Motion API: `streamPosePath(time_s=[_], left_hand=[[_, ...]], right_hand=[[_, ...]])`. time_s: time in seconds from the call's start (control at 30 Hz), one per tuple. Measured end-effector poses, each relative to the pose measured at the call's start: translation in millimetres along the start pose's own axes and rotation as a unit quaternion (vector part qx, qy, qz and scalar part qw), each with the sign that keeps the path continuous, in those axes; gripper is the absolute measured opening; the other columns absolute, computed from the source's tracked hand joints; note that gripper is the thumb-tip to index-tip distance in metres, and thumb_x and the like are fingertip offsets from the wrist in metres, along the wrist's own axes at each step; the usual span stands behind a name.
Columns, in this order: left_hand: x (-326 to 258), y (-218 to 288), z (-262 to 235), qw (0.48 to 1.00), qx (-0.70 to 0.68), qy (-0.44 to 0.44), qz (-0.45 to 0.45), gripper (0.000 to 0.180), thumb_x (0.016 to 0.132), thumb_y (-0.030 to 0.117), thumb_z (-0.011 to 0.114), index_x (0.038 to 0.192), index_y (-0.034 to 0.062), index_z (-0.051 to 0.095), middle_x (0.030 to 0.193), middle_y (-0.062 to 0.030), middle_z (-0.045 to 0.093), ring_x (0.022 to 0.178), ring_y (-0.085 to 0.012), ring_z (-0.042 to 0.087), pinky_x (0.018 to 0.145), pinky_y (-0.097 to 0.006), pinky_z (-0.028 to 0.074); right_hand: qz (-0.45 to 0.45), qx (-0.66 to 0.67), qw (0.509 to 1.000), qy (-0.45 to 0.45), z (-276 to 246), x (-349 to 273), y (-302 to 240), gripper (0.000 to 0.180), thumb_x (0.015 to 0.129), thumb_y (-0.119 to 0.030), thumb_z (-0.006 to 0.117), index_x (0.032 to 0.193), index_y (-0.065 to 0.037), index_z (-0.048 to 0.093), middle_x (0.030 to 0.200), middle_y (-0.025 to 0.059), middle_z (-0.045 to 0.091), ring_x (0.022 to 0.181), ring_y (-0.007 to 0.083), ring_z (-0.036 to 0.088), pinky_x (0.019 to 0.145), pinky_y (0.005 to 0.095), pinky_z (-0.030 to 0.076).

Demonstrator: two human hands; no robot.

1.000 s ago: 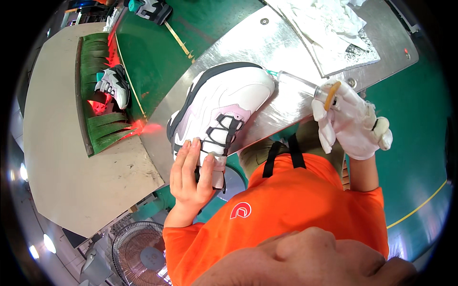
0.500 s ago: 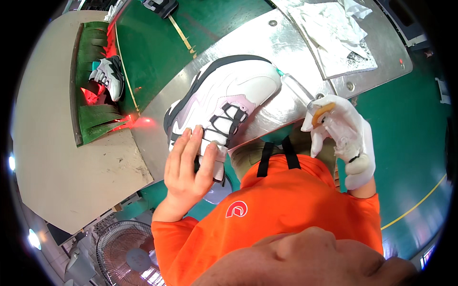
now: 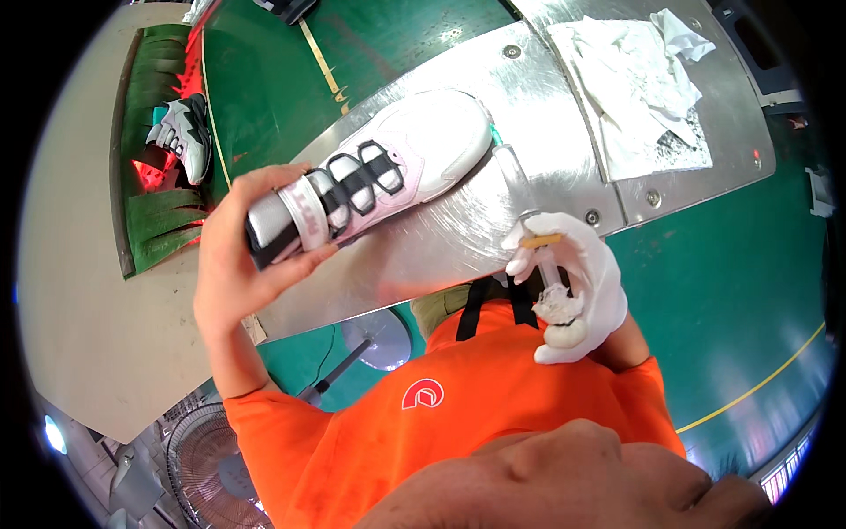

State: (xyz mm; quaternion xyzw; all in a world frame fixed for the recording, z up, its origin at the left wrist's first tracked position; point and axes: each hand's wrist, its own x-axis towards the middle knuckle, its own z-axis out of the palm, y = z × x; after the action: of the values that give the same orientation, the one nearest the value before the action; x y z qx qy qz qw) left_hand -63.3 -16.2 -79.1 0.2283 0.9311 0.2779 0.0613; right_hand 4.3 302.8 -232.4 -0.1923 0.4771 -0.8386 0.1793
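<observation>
- Gripping the shoe [image 3: 410,172], the left hand [image 3: 233,260] might slip.
- Beside the shoe's toe [image 3: 463,132], the syringe [image 3: 514,181] clasped by the right hand [image 3: 595,282] could then scrape it.

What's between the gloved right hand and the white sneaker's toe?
In the head view, a clear syringe reaches from the gloved right hand toward the sneaker's toe, its green tip beside it; contact is unclear.

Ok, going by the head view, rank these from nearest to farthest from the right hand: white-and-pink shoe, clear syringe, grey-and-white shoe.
1. Clear syringe: held in the gloved right hand.
2. White-and-pink shoe: to the left of that hand, its collar end gripped by the left hand.
3. Grey-and-white shoe: far left, by the green strips.
</observation>
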Motion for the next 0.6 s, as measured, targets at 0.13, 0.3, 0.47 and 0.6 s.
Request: streamPosePath(time_s=[0.13, 0.3, 0.47, 0.6], left_hand=[[20.6, -1.9, -13.9, 0.996, -0.028, -0.078, -0.042, 0.067, 0.061, 0.007, 0.088, 0.118, -0.0005, 0.054, 0.114, -0.0144, 0.065, 0.102, -0.0215, 0.064, 0.089, -0.034, 0.050], [57.3, -8.7, -49.3, 0.935, -0.120, -0.325, -0.077, 0.096, 0.059, 0.040, 0.092, 0.134, -0.0017, 0.049, 0.131, -0.0140, 0.054, 0.115, -0.0224, 0.057, 0.097, -0.034, 0.045], [116.1, -26.4, -52.5, 0.870, -0.171, -0.460, -0.044, 0.111, 0.056, 0.059, 0.088, 0.141, 0.0019, 0.046, 0.139, -0.0111, 0.051, 0.128, -0.0245, 0.049, 0.105, -0.042, 0.039], [163.2, -24.8, -7.8, 0.921, -0.088, -0.380, 0.018, 0.087, 0.080, 0.061, 0.070, 0.140, 0.0034, 0.047, 0.136, -0.0111, 0.054, 0.125, -0.0233, 0.053, 0.100, -0.040, 0.044]], right_hand=[[0.012, -0.013, 1.000, -0.002, -1.0, -1.6, 7.6, 0.099, 0.052, -0.011, 0.087, 0.138, 0.003, 0.038, 0.116, 0.0089, 0.057, 0.092, 0.0146, 0.056, 0.084, 0.0277, 0.049], [-0.035, 0.006, 0.999, -0.004, -1.9, -0.4, 10.7, 0.099, 0.053, -0.010, 0.086, 0.138, 0.003, 0.038, 0.117, 0.0102, 0.056, 0.093, 0.0149, 0.055, 0.084, 0.0283, 0.049], [0.009, 0.023, 1.000, 0.005, -5.8, -1.3, 5.3, 0.099, 0.054, -0.010, 0.086, 0.139, 0.002, 0.037, 0.118, 0.0104, 0.055, 0.094, 0.0134, 0.054, 0.082, 0.0280, 0.048], [-0.022, 0.023, 0.999, 0.007, -2.6, 0.4, 6.3, 0.101, 0.053, -0.008, 0.084, 0.141, 0.001, 0.036, 0.120, 0.0106, 0.055, 0.095, 0.0134, 0.055, 0.082, 0.0284, 0.047]])
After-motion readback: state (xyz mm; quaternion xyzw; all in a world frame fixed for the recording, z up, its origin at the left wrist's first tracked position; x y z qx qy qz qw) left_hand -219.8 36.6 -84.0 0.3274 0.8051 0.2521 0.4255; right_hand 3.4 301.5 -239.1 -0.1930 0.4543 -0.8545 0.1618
